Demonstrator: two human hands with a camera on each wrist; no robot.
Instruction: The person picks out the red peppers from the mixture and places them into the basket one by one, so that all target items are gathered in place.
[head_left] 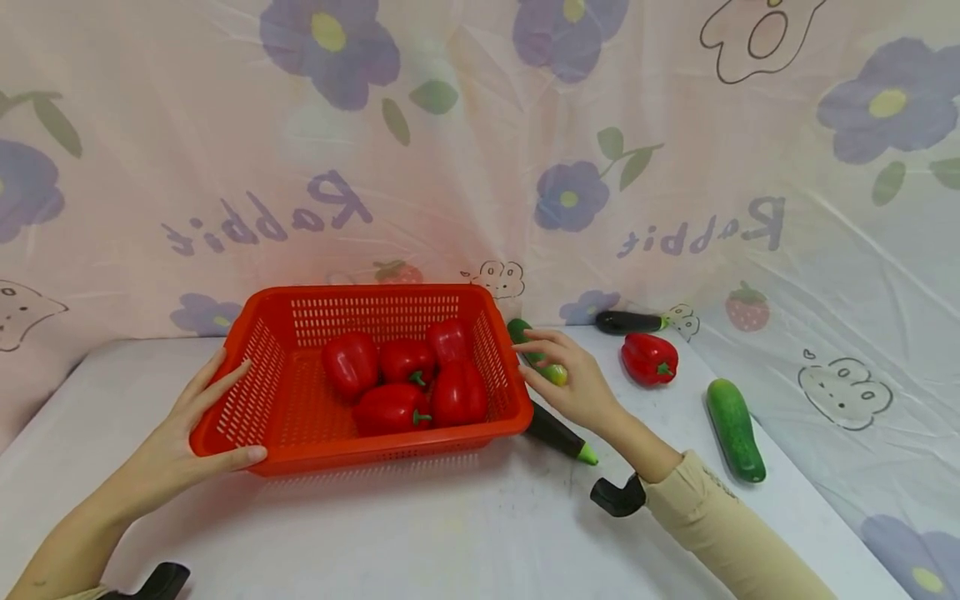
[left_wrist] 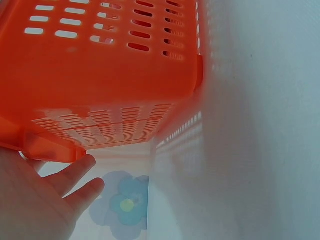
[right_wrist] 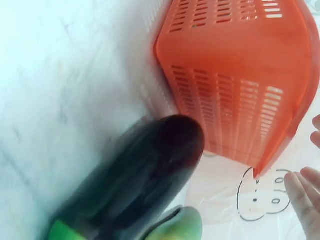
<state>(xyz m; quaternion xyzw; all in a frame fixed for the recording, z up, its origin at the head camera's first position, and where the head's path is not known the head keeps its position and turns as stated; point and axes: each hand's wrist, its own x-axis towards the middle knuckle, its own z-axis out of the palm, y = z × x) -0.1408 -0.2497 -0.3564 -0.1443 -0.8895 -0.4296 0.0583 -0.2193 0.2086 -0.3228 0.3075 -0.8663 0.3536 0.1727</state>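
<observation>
In the head view a red plastic basket (head_left: 390, 454) with slotted walls stands on the table, holding several red bell peppers (head_left: 459, 392) in its right half. My left hand (head_left: 171, 437) rests at the basket's front left corner, its thumb over the front rim and a finger reaching across the left rim. The left wrist view shows spread, fairly straight fingers (left_wrist: 75, 175) beside the rim. At the opposite end, my right hand (head_left: 573, 379) has its straight fingertips right at the right rim. A dark eggplant (right_wrist: 145, 170) lies below that hand, beside the basket.
A cucumber (head_left: 557, 373) lies partly behind my right hand. Farther right are a loose red bell pepper (head_left: 647, 358), another eggplant (head_left: 626, 322) and another cucumber (head_left: 733, 425). A printed cloth (head_left: 465, 167) hangs behind the white table (head_left: 450, 542).
</observation>
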